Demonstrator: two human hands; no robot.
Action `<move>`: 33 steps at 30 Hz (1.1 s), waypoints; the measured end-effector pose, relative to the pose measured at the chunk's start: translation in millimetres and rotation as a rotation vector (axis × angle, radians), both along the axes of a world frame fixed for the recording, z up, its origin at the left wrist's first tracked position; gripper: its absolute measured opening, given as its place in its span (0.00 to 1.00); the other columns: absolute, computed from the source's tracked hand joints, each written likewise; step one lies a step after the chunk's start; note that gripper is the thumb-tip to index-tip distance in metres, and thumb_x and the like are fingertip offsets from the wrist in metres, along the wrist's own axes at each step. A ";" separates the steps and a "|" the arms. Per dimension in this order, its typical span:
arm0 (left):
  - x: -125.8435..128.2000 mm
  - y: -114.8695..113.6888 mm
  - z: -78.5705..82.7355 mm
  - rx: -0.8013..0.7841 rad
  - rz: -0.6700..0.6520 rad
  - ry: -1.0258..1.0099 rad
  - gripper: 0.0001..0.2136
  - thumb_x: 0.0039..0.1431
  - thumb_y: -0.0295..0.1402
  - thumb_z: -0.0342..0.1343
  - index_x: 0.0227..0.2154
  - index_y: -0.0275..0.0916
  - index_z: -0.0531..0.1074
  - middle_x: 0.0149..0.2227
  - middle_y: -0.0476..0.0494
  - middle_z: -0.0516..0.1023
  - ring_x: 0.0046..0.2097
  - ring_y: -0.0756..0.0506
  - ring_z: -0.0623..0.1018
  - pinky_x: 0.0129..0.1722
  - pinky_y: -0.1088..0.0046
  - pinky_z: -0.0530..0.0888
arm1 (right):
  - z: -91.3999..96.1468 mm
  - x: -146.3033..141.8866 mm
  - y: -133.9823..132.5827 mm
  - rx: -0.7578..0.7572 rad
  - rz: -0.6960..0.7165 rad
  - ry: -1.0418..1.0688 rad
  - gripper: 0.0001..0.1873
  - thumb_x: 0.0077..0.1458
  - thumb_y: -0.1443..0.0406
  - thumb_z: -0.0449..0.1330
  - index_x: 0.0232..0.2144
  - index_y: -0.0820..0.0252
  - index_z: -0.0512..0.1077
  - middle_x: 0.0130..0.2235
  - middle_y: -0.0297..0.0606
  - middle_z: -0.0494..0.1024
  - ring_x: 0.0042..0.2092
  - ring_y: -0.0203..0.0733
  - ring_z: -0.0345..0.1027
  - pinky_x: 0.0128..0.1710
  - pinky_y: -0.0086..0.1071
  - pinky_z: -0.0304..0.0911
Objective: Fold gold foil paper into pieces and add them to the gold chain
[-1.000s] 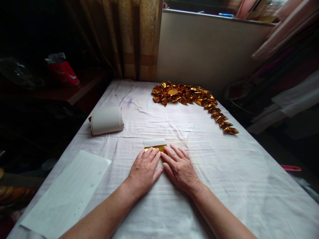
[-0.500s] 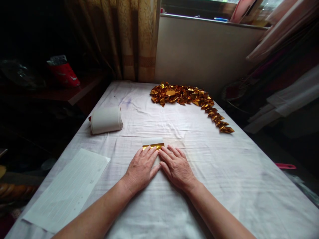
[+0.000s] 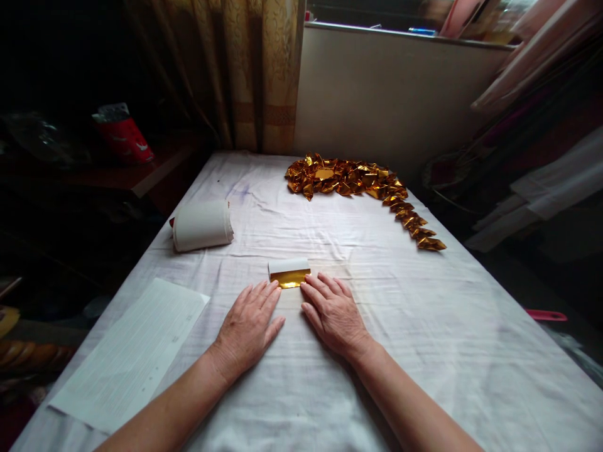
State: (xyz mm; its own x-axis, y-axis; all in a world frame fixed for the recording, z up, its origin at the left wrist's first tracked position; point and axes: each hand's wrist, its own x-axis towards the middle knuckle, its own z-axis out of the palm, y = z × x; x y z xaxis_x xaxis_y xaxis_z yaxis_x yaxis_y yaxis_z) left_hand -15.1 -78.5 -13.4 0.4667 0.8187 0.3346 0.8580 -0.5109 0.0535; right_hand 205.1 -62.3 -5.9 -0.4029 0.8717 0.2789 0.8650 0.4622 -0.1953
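Note:
A small sheet of gold foil paper lies folded at the middle of the table, its white side showing along the far part and a gold band along the near part. My left hand rests flat on the cloth, fingertips at the paper's near left corner. Flat as well, my right hand touches the near right corner with its fingertips. Both hands have their fingers stretched out, and neither grips anything. Most of the gold band shows between them.
Folded gold foil pieces form a pile with a tail at the back right. A curved stack of white-backed paper sits at left, near a printed sheet. White cloth covers the table. A red container stands on a side surface.
My left hand has slid left along the paper's near edge, uncovering more of the gold band. My right hand stays nearly in place.

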 end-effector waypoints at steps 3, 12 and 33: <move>-0.5 -1.2 0.5 0.005 0.011 -0.011 0.21 0.66 0.42 0.47 0.57 0.38 0.67 0.60 0.41 0.70 0.61 0.41 0.69 0.61 0.59 0.63 | 0.2 -2.4 0.0 0.003 -0.011 -0.004 0.20 0.64 0.58 0.51 0.55 0.53 0.70 0.59 0.39 0.71 0.60 0.51 0.60 0.61 0.48 0.48; 1.5 -0.1 2.6 0.012 0.025 -0.012 0.20 0.66 0.41 0.47 0.56 0.38 0.69 0.59 0.41 0.72 0.60 0.40 0.70 0.61 0.58 0.63 | 4.8 -26.0 -0.1 -0.052 0.000 -0.118 0.25 0.63 0.51 0.52 0.59 0.48 0.66 0.63 0.45 0.65 0.63 0.54 0.56 0.62 0.51 0.47; -6.6 3.5 22.1 0.028 0.077 -0.028 0.14 0.63 0.36 0.51 0.46 0.36 0.74 0.50 0.37 0.78 0.51 0.38 0.75 0.54 0.57 0.70 | -1.6 1.5 0.5 -0.044 -0.042 -0.070 0.23 0.64 0.57 0.51 0.59 0.55 0.67 0.63 0.38 0.65 0.64 0.53 0.55 0.61 0.48 0.49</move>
